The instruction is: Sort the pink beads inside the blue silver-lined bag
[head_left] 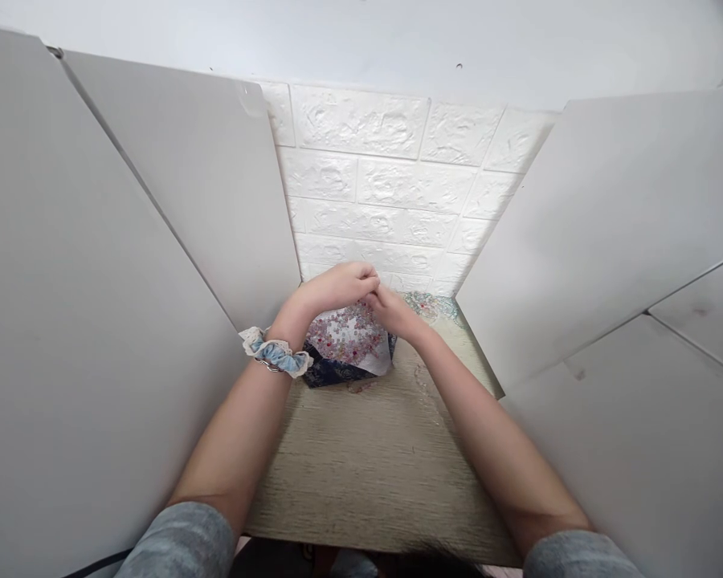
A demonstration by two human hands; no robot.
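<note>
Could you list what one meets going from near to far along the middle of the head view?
Grey sleeves → bare wooden tabletop → dark blue patterned box → bag of small pinkish pieces → left hand and right hand meeting above it → white brick-pattern wall.

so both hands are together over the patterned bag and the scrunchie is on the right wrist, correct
Not quite: the scrunchie is on the left wrist, not the right, as the head view shows. The rest holds: the left hand and right hand meet over the patterned bag on the table.
</note>
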